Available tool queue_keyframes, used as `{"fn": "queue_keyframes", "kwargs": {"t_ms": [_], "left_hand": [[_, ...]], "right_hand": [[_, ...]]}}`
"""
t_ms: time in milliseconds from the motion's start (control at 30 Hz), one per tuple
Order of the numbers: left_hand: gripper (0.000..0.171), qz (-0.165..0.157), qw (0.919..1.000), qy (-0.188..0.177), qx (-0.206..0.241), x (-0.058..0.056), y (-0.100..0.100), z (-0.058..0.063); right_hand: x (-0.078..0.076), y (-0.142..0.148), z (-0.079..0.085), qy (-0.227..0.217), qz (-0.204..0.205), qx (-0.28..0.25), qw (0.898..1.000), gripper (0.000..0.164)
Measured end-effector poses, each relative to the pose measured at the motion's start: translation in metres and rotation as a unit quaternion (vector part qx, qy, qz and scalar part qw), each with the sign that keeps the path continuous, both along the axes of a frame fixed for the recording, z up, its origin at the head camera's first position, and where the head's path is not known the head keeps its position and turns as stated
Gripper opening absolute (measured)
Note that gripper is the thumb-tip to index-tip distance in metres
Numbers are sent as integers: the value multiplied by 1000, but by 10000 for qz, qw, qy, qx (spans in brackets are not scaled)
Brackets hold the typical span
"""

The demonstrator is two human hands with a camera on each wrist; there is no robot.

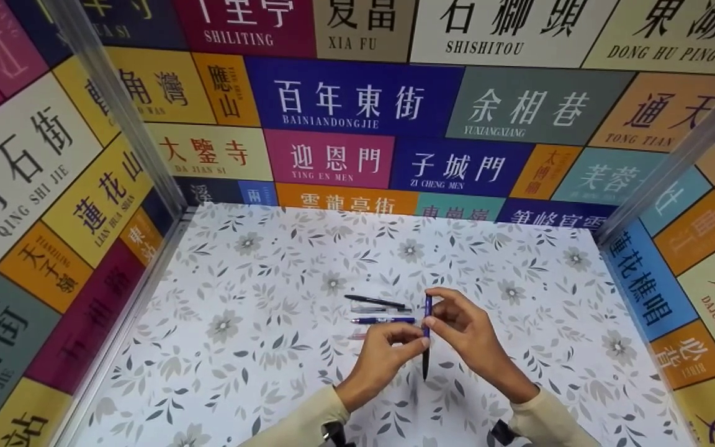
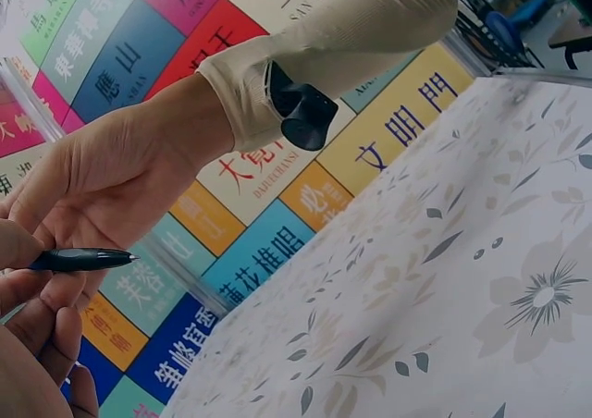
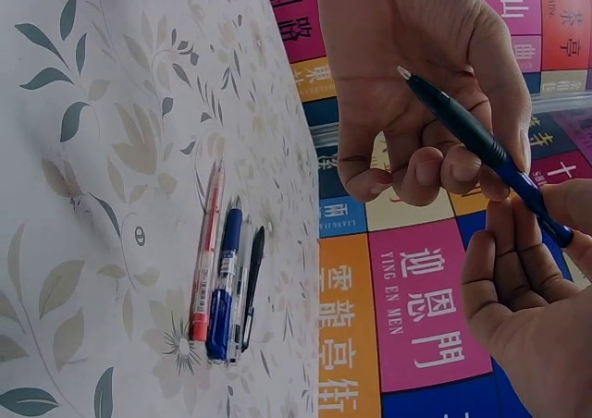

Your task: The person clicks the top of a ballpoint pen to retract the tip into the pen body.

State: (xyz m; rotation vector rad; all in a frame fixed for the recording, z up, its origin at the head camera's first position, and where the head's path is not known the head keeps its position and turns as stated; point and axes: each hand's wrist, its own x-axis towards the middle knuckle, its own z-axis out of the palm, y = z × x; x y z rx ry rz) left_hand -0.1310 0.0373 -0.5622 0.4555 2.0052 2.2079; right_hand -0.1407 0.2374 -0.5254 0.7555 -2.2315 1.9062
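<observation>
The largest item is a sign-panelled enclosure (image 1: 357,93), its left, far and right walls covered in multicoloured blocks of Chinese characters, many with romanised lettering; it contains a white table (image 1: 239,379) patterned with grey flowers and leaves. Corner posts (image 1: 683,146) stand at the far left and far right. Two pale sleeves (image 1: 298,419) enter from the near side, each with a dark wrist device (image 2: 310,117) at the cuff. The right hand (image 1: 475,335) has its index finger at the far end of a blue-and-black pen (image 3: 476,141) and its thumb against the barrel, the grip closed on that end. The left hand (image 1: 377,354) pinches the same pen lower down between thumb and forefinger. The pen is held above the table, just right of the middle, its black nib end towards the near side and its blue end away. Four other pens lie roughly side by side on the table, left of the held one: from far to near, a black pen (image 3: 254,284), a clear pen (image 3: 240,298), a blue pen (image 3: 225,284) and a red pen (image 3: 205,261). In the head view the red pen is partly hidden by the left hand. The clear pen has a see-through barrel; its contents are too small to tell. The red pen's barrel carries a white label.
</observation>
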Motion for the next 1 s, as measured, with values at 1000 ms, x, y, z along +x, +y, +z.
{"fn": "queue_keyframes", "kwargs": {"t_ms": [1000], "left_hand": [[11,72,10000,-21,-30,1,0,3]], "right_hand": [[0,1,-3,-52,-132,-68,9999,53]]}}
